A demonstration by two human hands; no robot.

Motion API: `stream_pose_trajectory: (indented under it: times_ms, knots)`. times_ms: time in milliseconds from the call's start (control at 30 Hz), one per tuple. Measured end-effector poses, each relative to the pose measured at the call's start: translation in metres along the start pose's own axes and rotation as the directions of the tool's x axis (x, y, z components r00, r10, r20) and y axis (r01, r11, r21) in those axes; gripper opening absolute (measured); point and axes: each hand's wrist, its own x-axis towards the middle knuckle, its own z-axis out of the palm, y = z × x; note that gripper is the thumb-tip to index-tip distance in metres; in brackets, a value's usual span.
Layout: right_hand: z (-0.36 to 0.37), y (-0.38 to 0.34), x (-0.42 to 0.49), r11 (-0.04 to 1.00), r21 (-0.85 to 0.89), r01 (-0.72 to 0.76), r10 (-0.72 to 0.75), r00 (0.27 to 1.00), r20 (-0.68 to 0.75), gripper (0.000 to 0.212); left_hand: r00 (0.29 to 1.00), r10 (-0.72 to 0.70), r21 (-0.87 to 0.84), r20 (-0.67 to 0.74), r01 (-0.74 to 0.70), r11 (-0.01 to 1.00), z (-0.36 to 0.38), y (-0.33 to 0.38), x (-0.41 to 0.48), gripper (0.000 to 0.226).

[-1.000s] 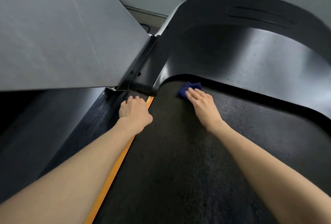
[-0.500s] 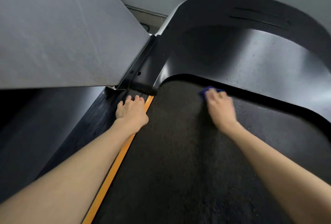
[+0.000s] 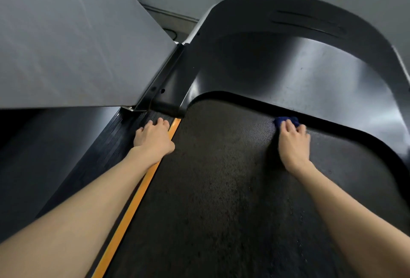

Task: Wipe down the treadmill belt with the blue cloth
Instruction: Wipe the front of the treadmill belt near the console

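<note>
- The blue cloth [image 3: 285, 120] is being pressed onto the treadmill belt [image 3: 221, 189] at its far end, right of centre, just beside the lip of the black motor cover [image 3: 288, 66].
- The cloth is being gripped by the right hand [image 3: 292, 144]. Its fingers [image 3: 288, 125] are being bent over the bunched fabric, knuckles raised.
- Only a small blue wad is being shown, beyond and to the left of the fingertips. The rest is being hidden under the fingers, and nothing blue is being seen behind the palm.
- The left hand [image 3: 154, 137] is being rested flat on the ribbed side rail [image 3: 106, 155], with the fingers loosely extended and nothing held. The thumb side is being laid across the orange stripe [image 3: 133, 206] onto the belt's edge. It is being judged a brace for the lean forward.
- Progress is being judged as early. The cloth is being worked only along the strip next to the cover.
- Pale specks are being noted over the belt's middle and near stretch. Whether any patch has been cleaned cannot be told from the surface.
- Left to do, as judged: the far right corner, then the whole length of belt toward the person.
- A grey panel [image 3: 66, 44] is being noted overhanging the left rail, well apart from the cloth.
</note>
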Motion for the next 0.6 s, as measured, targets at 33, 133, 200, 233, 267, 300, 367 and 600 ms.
stream_pose_trajectory:
  times_ms: [33,133,200,233,267,300,367,600]
  knots:
    - [-0.001,0.005,0.002,0.987,0.058,-0.147,0.146,0.989,0.030,0.030,1.000,0.001,-0.017,0.007,-0.001,1.000,0.001,-0.001,0.001,0.072]
    - [-0.005,-0.039,-0.012,0.977,0.125,-0.175,0.168,0.984,0.063,0.039,1.000,-0.008,-0.078,0.030,0.010,0.997,0.002,-0.002,0.003,0.073]
    - [0.002,-0.073,-0.033,0.980,0.168,0.111,-0.112,0.994,-0.005,0.048,0.999,-0.023,-0.094,0.035,0.026,0.995,0.001,-0.002,0.000,0.073]
    - [0.005,-0.079,-0.045,0.951,0.166,0.259,-0.257,0.966,-0.035,0.053,0.999,-0.026,-0.078,0.031,0.028,0.997,0.000,-0.002,-0.002,0.074]
    - [0.005,-0.075,-0.052,0.917,0.125,0.379,-0.376,0.925,-0.052,0.057,0.999,-0.024,-0.052,0.022,0.025,0.998,-0.001,-0.002,-0.003,0.074]
    - [0.004,-0.061,-0.050,0.888,0.064,0.454,-0.451,0.890,-0.063,0.057,1.000,-0.019,-0.024,0.013,0.019,1.000,-0.001,-0.002,-0.004,0.074]
    - [0.003,-0.024,-0.032,0.930,-0.040,0.365,-0.367,0.928,-0.061,0.048,1.000,-0.010,0.022,0.002,0.010,1.000,-0.001,-0.001,-0.006,0.074]
    - [0.001,-0.049,-0.034,0.974,0.227,0.012,-0.011,1.000,-0.009,0.045,0.999,-0.040,0.157,0.035,0.034,0.987,-0.011,0.007,-0.002,0.063]
